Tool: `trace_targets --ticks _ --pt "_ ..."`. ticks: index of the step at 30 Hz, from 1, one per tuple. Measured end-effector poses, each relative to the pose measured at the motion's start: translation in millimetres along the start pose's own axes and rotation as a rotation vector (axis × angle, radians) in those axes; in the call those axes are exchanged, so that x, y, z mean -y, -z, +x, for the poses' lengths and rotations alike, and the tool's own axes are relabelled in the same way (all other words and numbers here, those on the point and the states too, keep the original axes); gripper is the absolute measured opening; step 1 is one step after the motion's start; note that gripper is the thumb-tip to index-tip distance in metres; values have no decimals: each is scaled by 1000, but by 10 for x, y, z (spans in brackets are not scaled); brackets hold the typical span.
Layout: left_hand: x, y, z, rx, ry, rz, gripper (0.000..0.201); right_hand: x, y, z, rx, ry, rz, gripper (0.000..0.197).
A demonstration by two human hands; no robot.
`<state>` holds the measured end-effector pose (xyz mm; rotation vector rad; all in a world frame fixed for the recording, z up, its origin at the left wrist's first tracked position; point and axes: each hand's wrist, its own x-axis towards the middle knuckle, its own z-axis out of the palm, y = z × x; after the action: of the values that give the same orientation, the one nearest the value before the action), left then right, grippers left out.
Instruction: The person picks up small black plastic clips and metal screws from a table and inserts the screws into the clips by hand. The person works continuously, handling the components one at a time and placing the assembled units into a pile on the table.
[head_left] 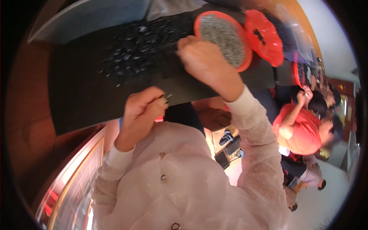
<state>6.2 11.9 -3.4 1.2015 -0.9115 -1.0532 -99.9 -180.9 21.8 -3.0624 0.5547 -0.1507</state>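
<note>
- In the head view, our left hand (143, 109) is at the near edge of the dark surface (80, 92), its back partly toward us.
- The grip of our left hand is closed, thumb and fingers pinched on a small dark piece (165, 100); a thin pale tip sticks out from it, too blurred for us to make out well.
- Our right hand (203, 57) is farther out over the surface, just beside the left side of the orange bowl (248, 53), with its fingers curled under.
- We see mostly the back of that hand, so we cannot tell whether its grip is closed or has anything in it.
- Many small black pieces (134, 55) lie in a loose, spread-out heap on the surface, beyond our left hand and to the left of our right one.
- The orange bowl is filled with small grey pieces (222, 36).
- Just right of the bowl we see a red dish (271, 48) with a wavy edge and a few black bits (259, 36) in it.
- A grey panel (92, 21) stands along the far left of the surface.
- Off to our right, a co-worker in a red shirt (301, 130) has both hands (304, 96) raised close together, near another red dish (296, 73).
</note>
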Motion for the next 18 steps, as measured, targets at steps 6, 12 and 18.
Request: trace_targets --ticks 6,12,18 --pt "62 9 -22 -44 69 -55 13 31 73 -35 -48 58 9 17" --pt "114 -47 -2 -81 45 -44 16 -4 81 -55 -118 45 51 16" --pt "126 -87 6 -116 33 -56 15 -68 -13 -56 -180 76 140 15"
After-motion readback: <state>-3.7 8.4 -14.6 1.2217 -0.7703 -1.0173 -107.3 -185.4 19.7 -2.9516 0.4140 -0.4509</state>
